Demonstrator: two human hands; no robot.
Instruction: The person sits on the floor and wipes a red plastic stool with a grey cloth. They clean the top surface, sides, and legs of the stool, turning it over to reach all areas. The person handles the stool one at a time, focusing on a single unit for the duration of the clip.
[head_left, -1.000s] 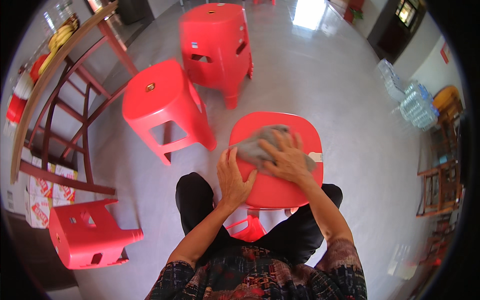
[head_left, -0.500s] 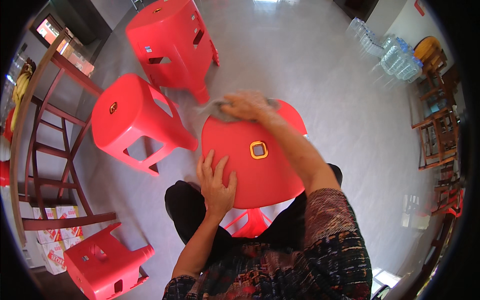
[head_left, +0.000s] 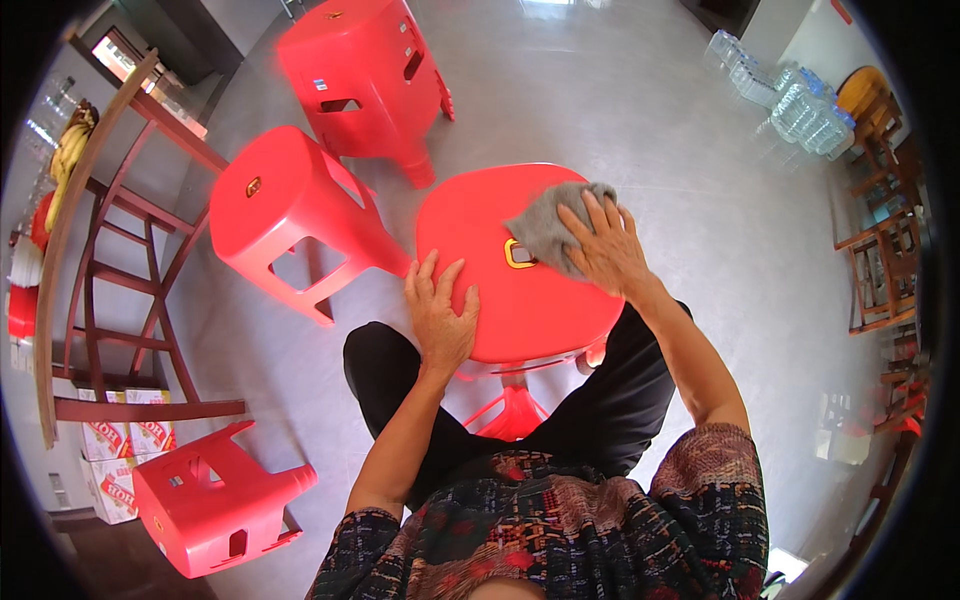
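A red plastic stool (head_left: 480, 315) stands between my knees, its seat facing up, with a gold-rimmed square hole in the middle. My right hand (head_left: 608, 248) presses a grey cloth (head_left: 548, 228) onto the right part of the seat, partly covering the hole's rim. The fingers lie over the cloth, and the part under the palm is hidden. My left hand (head_left: 443, 318) rests on the seat's near left edge with its fingers spread and nothing in them.
A second red stool (head_left: 270, 200) stands close on the left, with a taller red stool or stack (head_left: 350, 70) behind it. Another red stool (head_left: 215, 500) lies on its side at lower left, near cartons (head_left: 110, 460) and a wooden rack (head_left: 150, 410). Bottle packs (head_left: 810, 115) and wooden chairs (head_left: 880, 265) line the right.
My right hand has moved with the cloth from the seat's far edge to its right side, nearer me. My left hand stays on the left edge while the whole view has shifted slightly.
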